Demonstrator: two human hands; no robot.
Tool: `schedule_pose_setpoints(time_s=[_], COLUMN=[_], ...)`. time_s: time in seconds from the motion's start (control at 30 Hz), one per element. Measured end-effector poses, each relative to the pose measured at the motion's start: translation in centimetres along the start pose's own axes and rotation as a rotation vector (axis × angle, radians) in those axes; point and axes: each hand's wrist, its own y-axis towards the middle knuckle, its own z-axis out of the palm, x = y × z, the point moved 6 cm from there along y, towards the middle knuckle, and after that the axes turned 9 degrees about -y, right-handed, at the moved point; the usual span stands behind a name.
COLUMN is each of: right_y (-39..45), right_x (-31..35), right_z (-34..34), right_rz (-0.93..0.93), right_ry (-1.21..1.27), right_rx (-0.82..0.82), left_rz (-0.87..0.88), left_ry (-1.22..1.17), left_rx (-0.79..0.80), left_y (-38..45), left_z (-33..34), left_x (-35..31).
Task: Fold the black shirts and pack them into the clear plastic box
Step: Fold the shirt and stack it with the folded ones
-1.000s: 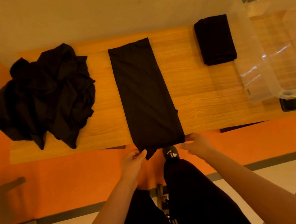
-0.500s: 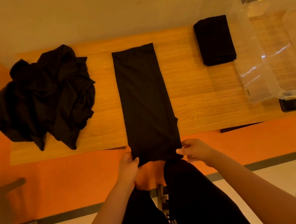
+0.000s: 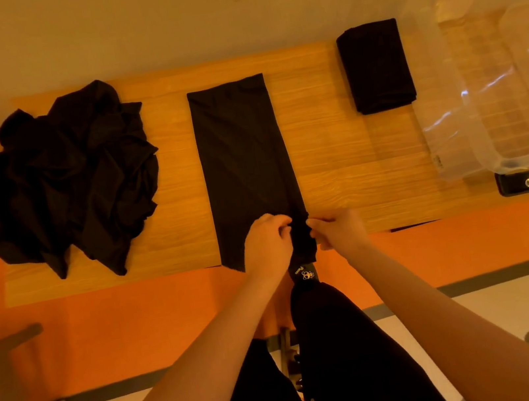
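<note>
One folded shirt (image 3: 375, 66) is set beside the box (image 3: 494, 87), not inside. A half-folded strip (image 3: 242, 155) is pinched by both hands (image 3: 268, 243) (image 3: 339, 231) left of it; a pile (image 3: 59, 181) remains beyond.

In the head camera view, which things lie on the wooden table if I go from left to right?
Pile of unfolded black shirts → long folded black shirt → small folded black shirt → clear plastic box
</note>
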Motion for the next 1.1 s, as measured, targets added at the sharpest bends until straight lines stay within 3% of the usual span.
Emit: schedule_pose_setpoints(time_s=[0.1, 0.2, 0.33, 0.47, 0.63, 0.73, 0.8, 0.87, 0.97, 1.1], right_y=[0.4, 0.6, 0.7, 1.3, 1.1, 0.2, 1.0, 2.6, 4.1, 6.0], right_x=[0.1, 0.1, 0.3, 0.6, 2.4, 5.4, 5.8, 4.9, 4.0, 6.0], right_z=[0.5, 0.2, 0.7, 0.4, -0.8, 0.4, 2.4, 3.7, 3.6, 2.5], right_rz=[0.001, 0.005, 0.009, 0.01, -0.254, -0.669, -0.752, -0.709, -0.697, -0.642], right_ry=[-0.008, 0.012, -0.065, -0.178, -0.608, -0.745, -0.891, -1.05, -1.16, -1.118], right_rx=[-0.026, -0.071, 0.051, 0.04, -0.167, -0.318, -0.186, -0.044, -0.052, -0.08], left_rz=[-0.001, 0.106, 0.188, 0.204, 0.225, 0.168, 0.119, 0.118, 0.098, 0.074], left_ry=[0.006, 0.055, 0.056, 0.094, 0.36, 0.497, 0.574, 0.632, 0.661, 0.622], left_rx=[0.043, 0.062, 0.092, 0.054, -0.062, -0.026, 0.045, 0.072, 0.079, -0.022], left_y=[0.6, -0.2, -1.1, -0.6, 1.3, 2.6, 3.0, 3.0, 3.2, 6.4], left_z=[0.9, 1.1, 1.3, 0.3, -2.1, -3.0, -3.0, -2.7, -2.6, -4.8], left_x=[0.1, 0.4, 0.9, 0.7, 1.7, 3.1, 4.2, 4.9, 5.4, 4.6])
